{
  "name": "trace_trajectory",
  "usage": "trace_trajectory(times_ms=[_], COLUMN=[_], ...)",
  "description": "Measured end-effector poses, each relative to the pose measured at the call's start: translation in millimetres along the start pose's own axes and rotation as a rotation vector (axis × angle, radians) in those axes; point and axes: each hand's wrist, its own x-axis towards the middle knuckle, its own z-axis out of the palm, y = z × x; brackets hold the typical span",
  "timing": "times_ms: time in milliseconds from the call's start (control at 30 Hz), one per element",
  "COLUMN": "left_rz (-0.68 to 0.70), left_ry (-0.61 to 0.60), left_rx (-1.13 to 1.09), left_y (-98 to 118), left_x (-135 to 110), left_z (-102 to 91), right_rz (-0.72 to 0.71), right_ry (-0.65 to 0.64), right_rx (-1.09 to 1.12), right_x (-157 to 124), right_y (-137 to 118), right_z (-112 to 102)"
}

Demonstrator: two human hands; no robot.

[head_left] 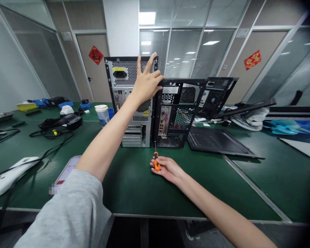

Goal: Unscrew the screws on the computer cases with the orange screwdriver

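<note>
My left hand (147, 82) lies with its fingers spread against the upper back of a silver-and-black computer case (130, 77), its fingertips at the top edge. Right beside that stands a second, black computer case (182, 119), its back facing me; my left hand's lower fingers reach its top left corner. Below, my right hand (167, 168) is closed around the handle of an orange-and-black screwdriver (157, 162). The screwdriver points upward, its shaft tip at the bottom left corner of the black case. Whether the tip sits in a screw is too small to tell.
A black side panel (219, 141) lies on the green table (134, 193) at right, before another computer case (214, 96). White-lidded tub (102, 115), phone (67, 172), white device (10, 175) and black cables are at left. A white fan (248, 119) with blue blades lies at far right.
</note>
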Motion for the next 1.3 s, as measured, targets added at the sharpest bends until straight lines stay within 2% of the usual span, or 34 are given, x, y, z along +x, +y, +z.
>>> trace_trajectory(times_ms=[467, 700, 1300], left_rz=[-0.006, -0.007, -0.017], left_ry=[-0.012, -0.014, -0.007], left_rx=[0.005, -0.003, 0.004], left_y=[-0.3, -1.0, -0.6], left_x=[0.2, -0.2, -0.6], left_z=[-0.1, 0.3, -0.4], right_rz=[0.017, 0.006, -0.031], right_ry=[0.042, -0.021, 0.067], right_rx=[0.0, 0.031, 0.092], right_x=[-1.9, 3.1, -1.7], right_y=[-1.1, 1.5, 2.0], right_z=[2.6, -3.8, 5.9])
